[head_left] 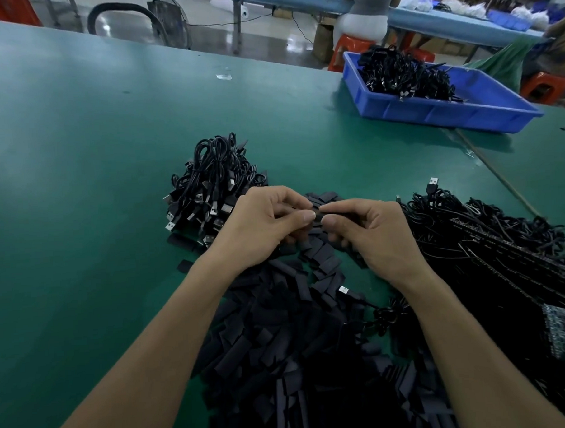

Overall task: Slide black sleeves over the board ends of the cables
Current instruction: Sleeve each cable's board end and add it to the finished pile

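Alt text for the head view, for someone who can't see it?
The left hand and right hand pinch one black sleeve between them above a heap of sleeves on the green table. A left cable pile and right cable pile flank them; a blue bin sits far right.

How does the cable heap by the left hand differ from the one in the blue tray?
The near heap, beside the left hand, lies bare on the green table; the tray heap sits inside the blue tray at the table's far right. The near heap shows many silver USB plugs; the tray heap shows only a few. Both are tangled black cables.
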